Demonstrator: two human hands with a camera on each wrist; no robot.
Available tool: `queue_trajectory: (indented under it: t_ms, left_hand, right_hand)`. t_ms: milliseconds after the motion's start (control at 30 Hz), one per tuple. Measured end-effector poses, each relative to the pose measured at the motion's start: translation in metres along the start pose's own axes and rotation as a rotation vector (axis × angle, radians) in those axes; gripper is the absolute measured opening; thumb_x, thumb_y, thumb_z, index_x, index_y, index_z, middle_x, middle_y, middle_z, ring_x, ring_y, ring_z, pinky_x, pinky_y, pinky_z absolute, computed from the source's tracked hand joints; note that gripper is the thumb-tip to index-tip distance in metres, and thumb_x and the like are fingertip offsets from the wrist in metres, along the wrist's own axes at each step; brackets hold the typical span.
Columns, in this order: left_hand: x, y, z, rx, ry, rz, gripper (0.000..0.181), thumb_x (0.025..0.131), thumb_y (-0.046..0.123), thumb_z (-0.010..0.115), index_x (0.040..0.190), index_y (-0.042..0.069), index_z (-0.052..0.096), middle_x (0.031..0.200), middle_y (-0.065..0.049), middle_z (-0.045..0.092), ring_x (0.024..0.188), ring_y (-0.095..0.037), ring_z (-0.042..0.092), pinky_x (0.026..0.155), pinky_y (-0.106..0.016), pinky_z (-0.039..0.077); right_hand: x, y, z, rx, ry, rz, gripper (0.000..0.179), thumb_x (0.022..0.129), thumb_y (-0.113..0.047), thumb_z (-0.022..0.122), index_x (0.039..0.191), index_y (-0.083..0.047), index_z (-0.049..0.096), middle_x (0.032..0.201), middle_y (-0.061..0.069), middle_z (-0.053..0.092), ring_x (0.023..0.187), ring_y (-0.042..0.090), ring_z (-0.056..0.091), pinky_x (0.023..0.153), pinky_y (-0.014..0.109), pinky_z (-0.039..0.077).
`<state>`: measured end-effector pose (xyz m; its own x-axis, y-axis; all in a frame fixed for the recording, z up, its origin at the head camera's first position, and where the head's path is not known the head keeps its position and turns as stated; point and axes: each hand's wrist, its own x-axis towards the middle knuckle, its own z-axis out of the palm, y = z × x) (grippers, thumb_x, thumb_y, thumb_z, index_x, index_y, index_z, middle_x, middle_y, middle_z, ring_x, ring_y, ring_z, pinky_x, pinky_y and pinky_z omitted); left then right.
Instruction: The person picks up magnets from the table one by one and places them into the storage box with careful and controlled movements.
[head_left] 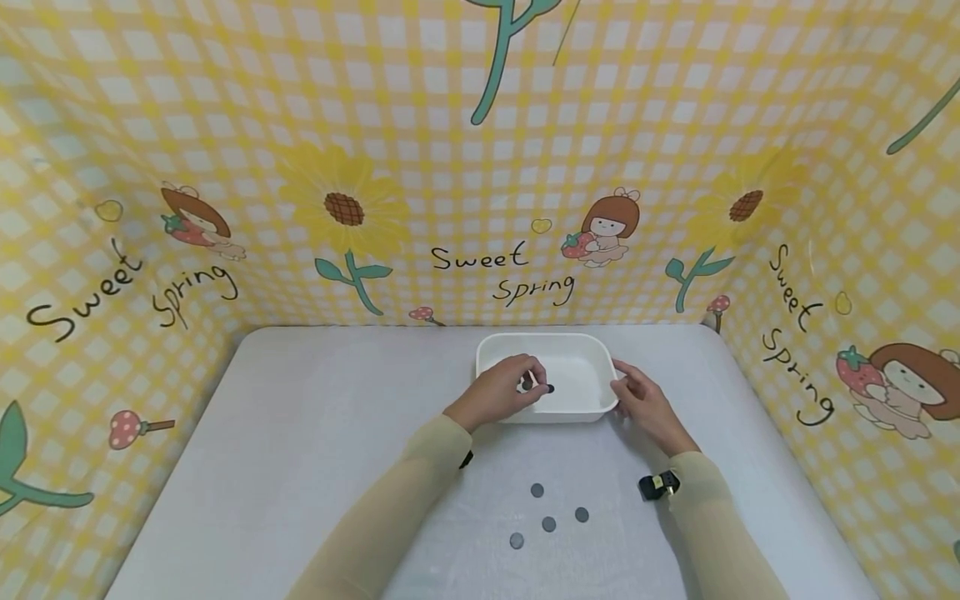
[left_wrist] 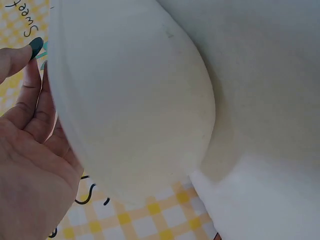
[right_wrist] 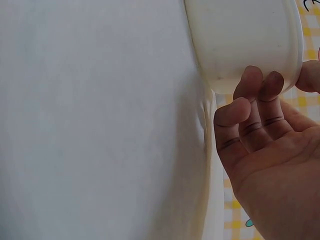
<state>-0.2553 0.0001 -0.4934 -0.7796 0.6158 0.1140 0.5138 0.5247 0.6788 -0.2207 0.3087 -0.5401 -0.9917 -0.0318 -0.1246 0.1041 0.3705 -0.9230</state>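
Note:
A white rectangular tray (head_left: 577,367) with rounded corners stands toward the back of the table. My left hand (head_left: 508,390) reaches over its left part, fingers bent, thumb and forefinger tips close together. Small dark spots show around those fingers, and whether anything is pinched there cannot be made out. In the left wrist view the left hand (left_wrist: 37,160) shows dark green nails beside the tray wall (left_wrist: 135,100). My right hand (head_left: 648,408) grips the tray's right end. In the right wrist view its curled fingers (right_wrist: 252,82) press the outer wall, with the thumb near the rim.
Several grey coin-like discs (head_left: 549,524) lie flat on the white table cover (head_left: 337,417), between the forearms and nearer than the tray. A yellow checked cloth (head_left: 420,125) with printed flowers and figures stands round the back and sides.

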Motion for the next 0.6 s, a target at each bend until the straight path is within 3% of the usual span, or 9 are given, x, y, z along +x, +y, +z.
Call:
queue_trajectory:
  t_ms: [600]
  left_hand:
    - [0.033,-0.005,0.019,0.005,-0.043,-0.124,0.009,0.105,0.03,0.071,0.103,0.023,0.066,0.107,0.01,0.066,0.1,-0.009,0.062,0.086,-0.029,0.051]
  right_hand:
    - [-0.002,-0.004,-0.001,0.011,-0.017,0.0,0.057,0.115,-0.025,0.055,0.167,-0.01,0.036,0.107,0.016,0.06,0.083,0.019,0.057,0.072,0.031,0.05]
